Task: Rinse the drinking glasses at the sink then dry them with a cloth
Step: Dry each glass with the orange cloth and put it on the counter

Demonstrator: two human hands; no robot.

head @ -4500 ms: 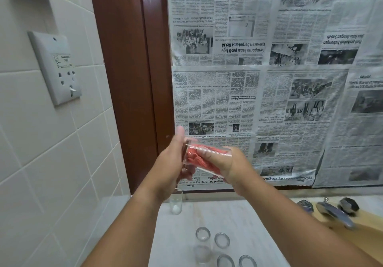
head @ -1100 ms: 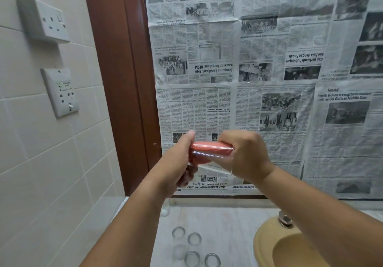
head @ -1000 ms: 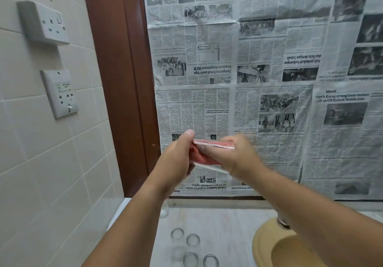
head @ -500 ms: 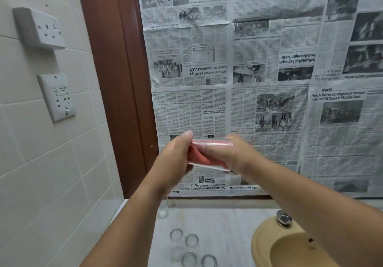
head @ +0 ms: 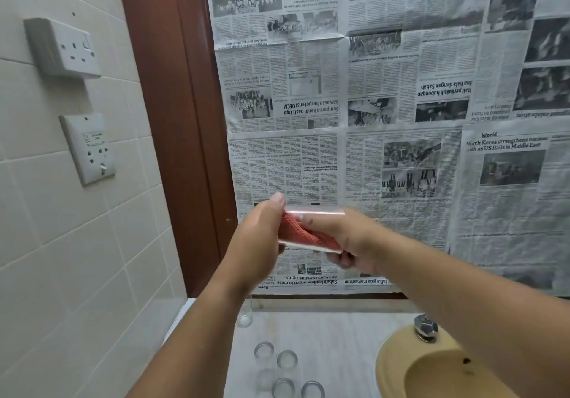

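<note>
At arm's reach above the counter (head: 339, 351), the glass (head: 324, 212) lies on its side between both hands, with a red cloth (head: 296, 231) stuffed inside it. Right hand (head: 354, 240): grip closed round the glass body, fingers curled beneath. Left hand (head: 259, 243): set against the mouth end, thumb straight along the rim. Its fingers are hidden behind the palm, so whether that grip pinches the cloth cannot be told.

Step in hand, as judged: drying the inside. Procedure:
- Turn the glass with the right hand against the cloth.
- Push the cloth down to the base.
- Hold the wall lightly. Wet glass slips, and a hard squeeze may crack it.
- Work over the counter, not over the sink (head: 391, 366).

Count, on the counter below: four glasses (head: 287, 359) in a cluster, mouths up, and one lone glass (head: 245, 319) partly hidden behind the left forearm (head: 200, 329) — five standing, six with the one in hand. One cloth. One yellow sink at the right, with one tap (head: 425, 327) on its rim. Farther back, on the tiled wall (head: 77, 258): two sockets (head: 63, 47). Newspaper (head: 370, 150) covers the rear surface in several sheets — their number cannot be fixed.
</note>
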